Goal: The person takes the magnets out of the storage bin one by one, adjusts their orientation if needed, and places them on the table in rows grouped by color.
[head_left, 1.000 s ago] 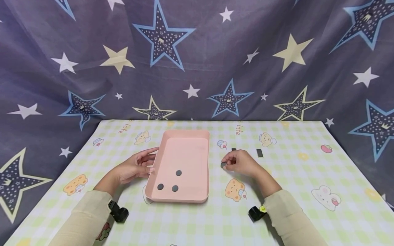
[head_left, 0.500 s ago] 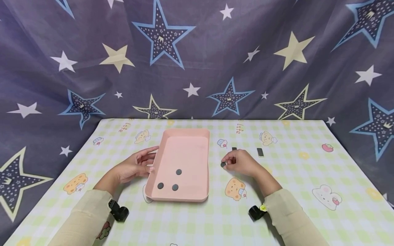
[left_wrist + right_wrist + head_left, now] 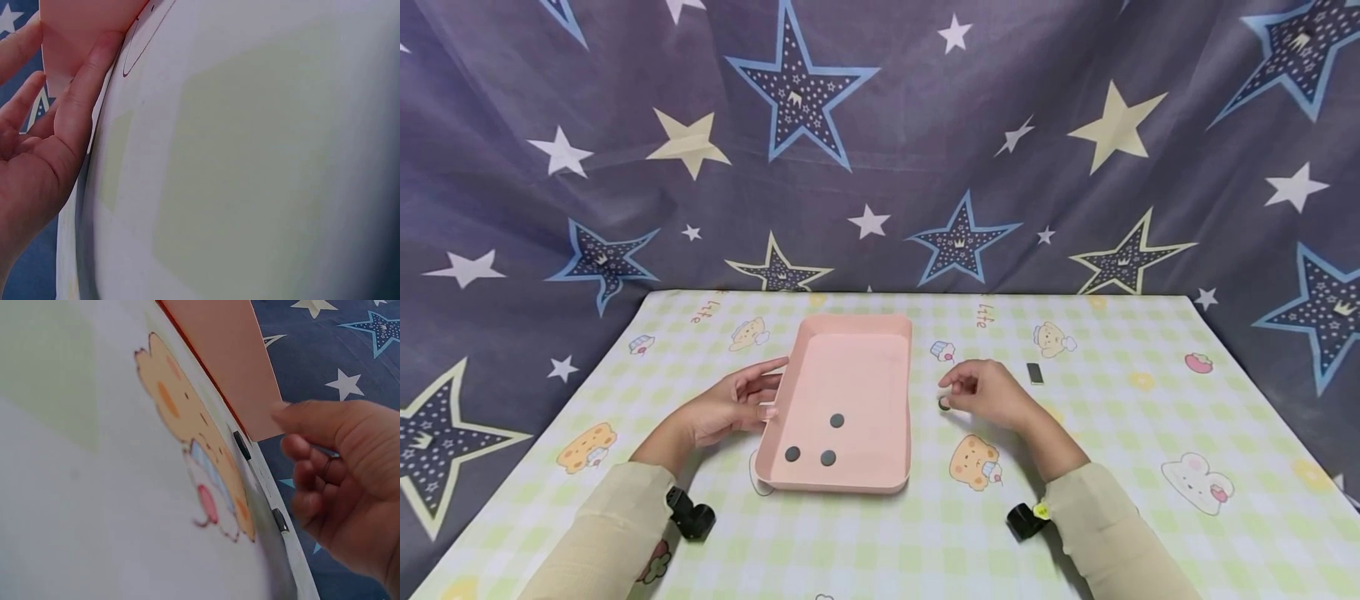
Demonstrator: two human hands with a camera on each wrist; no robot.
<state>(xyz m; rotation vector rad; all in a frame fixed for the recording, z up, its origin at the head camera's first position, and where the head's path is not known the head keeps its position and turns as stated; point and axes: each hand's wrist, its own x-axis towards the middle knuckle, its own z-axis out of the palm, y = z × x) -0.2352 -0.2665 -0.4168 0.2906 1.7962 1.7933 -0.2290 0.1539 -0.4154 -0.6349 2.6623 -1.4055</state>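
A pink tray (image 3: 871, 400) lies left of centre with three dark round discs on its floor, one of them (image 3: 837, 421) above the other two. My left hand (image 3: 726, 408) rests its fingertips and thumb against the tray's left wall, fingers spread; the left wrist view shows the thumb on the pink wall (image 3: 75, 37). To the tray's right, my right hand (image 3: 988, 392) hovers with thumb and forefinger apart. Just below those fingertips is a dark disc (image 3: 943, 403). The right wrist view shows this disc (image 3: 241, 445) on the cloth, apart from the hand (image 3: 356, 481).
A dark rectangular piece (image 3: 1035, 373) lies beyond the right hand. The table has a green-and-white checked cloth (image 3: 865, 542) with cartoon prints. Behind it hangs a dark curtain (image 3: 880, 100) with stars. Black wrist cameras are at the left (image 3: 691, 515) and right (image 3: 1026, 522) sleeves.
My right thumb and forefinger have parted from the disc and risen slightly. The dark piece behind that hand is now hidden. The left hand and tray have stayed put.
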